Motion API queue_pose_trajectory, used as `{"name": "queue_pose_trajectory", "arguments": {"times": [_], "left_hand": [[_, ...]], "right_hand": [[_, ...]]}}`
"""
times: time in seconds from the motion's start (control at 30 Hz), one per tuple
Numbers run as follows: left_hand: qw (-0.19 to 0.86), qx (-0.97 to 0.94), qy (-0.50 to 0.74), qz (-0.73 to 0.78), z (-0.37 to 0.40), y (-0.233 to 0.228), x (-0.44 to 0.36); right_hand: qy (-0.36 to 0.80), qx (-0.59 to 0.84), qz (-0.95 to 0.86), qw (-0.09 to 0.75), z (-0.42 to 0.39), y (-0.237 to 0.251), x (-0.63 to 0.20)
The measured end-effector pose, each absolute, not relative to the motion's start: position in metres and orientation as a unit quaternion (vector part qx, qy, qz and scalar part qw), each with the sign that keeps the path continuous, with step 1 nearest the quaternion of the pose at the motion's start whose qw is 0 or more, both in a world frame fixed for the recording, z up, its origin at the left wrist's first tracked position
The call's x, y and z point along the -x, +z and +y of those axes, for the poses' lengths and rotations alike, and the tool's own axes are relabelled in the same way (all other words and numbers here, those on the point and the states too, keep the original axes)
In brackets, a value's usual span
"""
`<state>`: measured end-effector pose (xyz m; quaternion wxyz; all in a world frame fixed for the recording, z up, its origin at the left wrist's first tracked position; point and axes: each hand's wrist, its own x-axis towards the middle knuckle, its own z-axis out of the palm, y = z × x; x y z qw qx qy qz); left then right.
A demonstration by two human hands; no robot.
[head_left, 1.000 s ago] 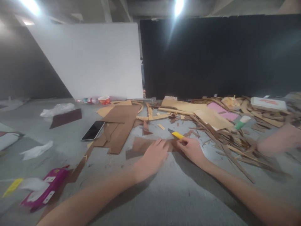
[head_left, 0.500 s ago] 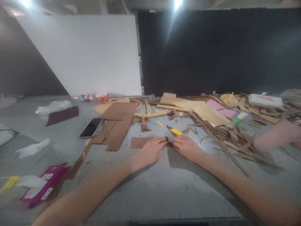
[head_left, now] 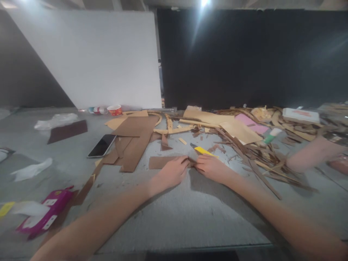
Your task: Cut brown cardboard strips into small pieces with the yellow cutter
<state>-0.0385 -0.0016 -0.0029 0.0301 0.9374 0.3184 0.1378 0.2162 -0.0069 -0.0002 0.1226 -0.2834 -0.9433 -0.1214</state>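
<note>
Having moved closer together, left hand (head_left: 174,171) and right hand (head_left: 210,167) pinch the brown strip (head_left: 159,162) below frame centre, its long axis running left-right, free end pointing left; whether the right also grips the yellow cutter (head_left: 203,150), blade toward upper left, is unclear.

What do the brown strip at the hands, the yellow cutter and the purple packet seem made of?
Brown strip: probably matt card; flat, straight-edged, no shine.
Yellow cutter: likely smooth plastic, evenly coloured; its dark blade probably metal, thin and pointed.
Purple packet: perhaps glossy plastic film, given its soft, uneven edges; blur leaves this open.
</note>
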Motion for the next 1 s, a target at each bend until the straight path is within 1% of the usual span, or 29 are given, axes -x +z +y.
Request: {"name": "queue_pose_trajectory", "arguments": {"times": [0.27,0.5,0.73,1.0], "left_hand": [[0.022,-0.941,0.118,0.315,-0.002,-0.003,0.039],[0.006,-0.947,0.107,0.303,-0.002,0.000,0.039],[0.012,-0.948,0.102,0.301,-0.003,0.003,0.039],[0.016,-0.942,0.094,0.321,-0.007,0.006,0.037]], "right_hand": [[-0.034,0.290,-0.945,0.147,-0.013,0.014,-0.220],[-0.026,0.292,-0.942,0.162,-0.015,0.010,-0.220],[-0.005,0.298,-0.940,0.167,-0.016,0.011,-0.221],[-0.005,0.297,-0.942,0.158,-0.016,0.009,-0.221]]}}
